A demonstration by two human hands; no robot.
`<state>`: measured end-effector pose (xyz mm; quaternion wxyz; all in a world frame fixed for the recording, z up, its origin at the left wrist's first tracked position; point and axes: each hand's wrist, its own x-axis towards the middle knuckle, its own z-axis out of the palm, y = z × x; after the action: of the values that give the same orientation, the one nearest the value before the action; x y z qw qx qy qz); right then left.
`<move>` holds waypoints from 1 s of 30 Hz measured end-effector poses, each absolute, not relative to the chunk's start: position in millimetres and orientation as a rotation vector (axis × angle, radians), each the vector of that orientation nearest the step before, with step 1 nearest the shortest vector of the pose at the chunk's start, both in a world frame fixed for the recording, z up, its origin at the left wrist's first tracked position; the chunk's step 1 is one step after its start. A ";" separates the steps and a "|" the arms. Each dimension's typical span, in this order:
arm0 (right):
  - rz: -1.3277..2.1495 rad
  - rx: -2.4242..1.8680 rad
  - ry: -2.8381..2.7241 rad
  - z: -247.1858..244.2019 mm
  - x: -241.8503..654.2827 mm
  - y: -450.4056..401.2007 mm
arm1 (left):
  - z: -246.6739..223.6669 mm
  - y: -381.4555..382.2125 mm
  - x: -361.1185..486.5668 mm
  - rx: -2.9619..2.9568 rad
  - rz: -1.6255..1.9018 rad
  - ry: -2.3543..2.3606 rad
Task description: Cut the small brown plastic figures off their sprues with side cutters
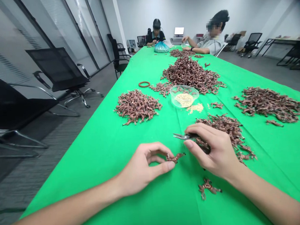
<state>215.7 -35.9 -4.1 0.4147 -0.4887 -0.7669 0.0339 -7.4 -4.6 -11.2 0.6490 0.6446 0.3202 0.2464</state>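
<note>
Head view. The left hand [145,169] is curled, with thumb and forefinger nearly closed on a small twisted copper-coloured piece [175,157] near the table's front edge. The piece appears pinched at its near end, and its far end projects toward the right hand [212,150]. The right hand is closed around small pliers [181,136]. Its fingers hide the handles, and only the metal nose shows, pointing left just above the piece and apart from it. Whether the pliers' jaws are open cannot be determined.

A heap of similar pieces [226,130] lies directly beyond the right hand, partly hidden by it, and a loose piece [208,187] lies below it on the green-covered table [106,197]. Further heaps stand at mid-table and near the right edge. A clear bowl [184,96] holds pale grains, and more grains [195,108] lie just beside it. A brown beaded ring [144,84] lies near the left edge. At the far end, two seated people [156,36] [209,42] work beside a blue plastic bag [161,47]. The individual pieces in distant heaps are too small to make out.
</note>
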 end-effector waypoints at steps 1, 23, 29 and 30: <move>0.065 -1.196 -1.934 -3.1 215.8 -37.3 | -11.4 -3.7 -8.0 1.425 0.571 0.702; -0.137 -0.961 -2.286 -14.9 221.9 -31.9 | -14.3 4.8 -12.3 1.034 0.546 0.780; -0.362 -0.957 -2.283 -18.8 219.5 -35.7 | -14.5 -1.1 -13.4 1.010 0.554 0.776; -0.386 -0.944 -2.280 -18.9 219.3 -36.1 | -14.8 -2.1 -13.6 1.007 0.563 0.772</move>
<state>219.3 -36.1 -18.9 0.3164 -0.3585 -0.8659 -0.1466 -13.6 -2.1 -14.8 0.7686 0.4642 0.3557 0.2594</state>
